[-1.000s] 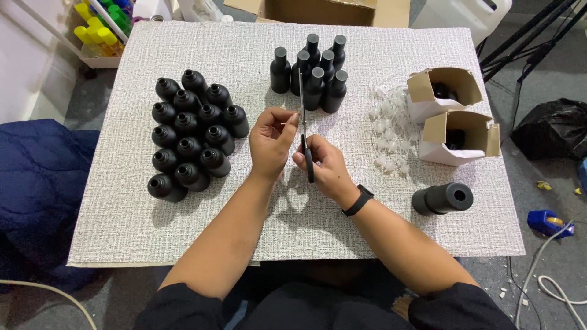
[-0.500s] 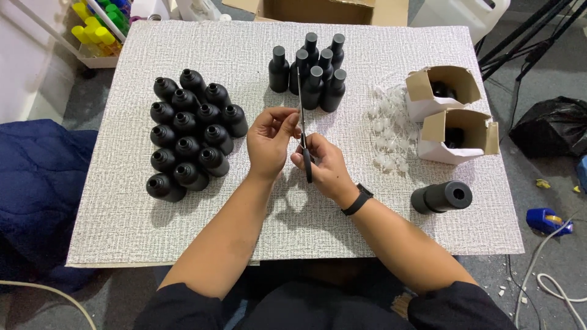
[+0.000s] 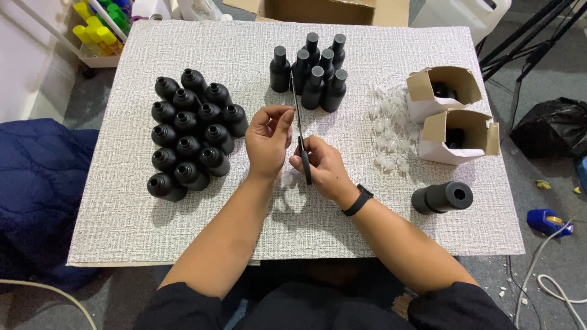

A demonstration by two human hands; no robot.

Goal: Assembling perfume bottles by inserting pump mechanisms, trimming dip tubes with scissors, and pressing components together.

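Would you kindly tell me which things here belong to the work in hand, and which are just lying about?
In hand:
right hand
scissors
left hand
capped bottles
open bottles
white plastic bits

Lying about:
black bag
blue tape dispenser
blue cloth

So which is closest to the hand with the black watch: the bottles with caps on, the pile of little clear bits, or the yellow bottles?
From the right hand:
1. Pile of little clear bits, just to its right.
2. Capped black bottles, up the table beyond it.
3. Yellow bottles, far off the table's top-left corner.
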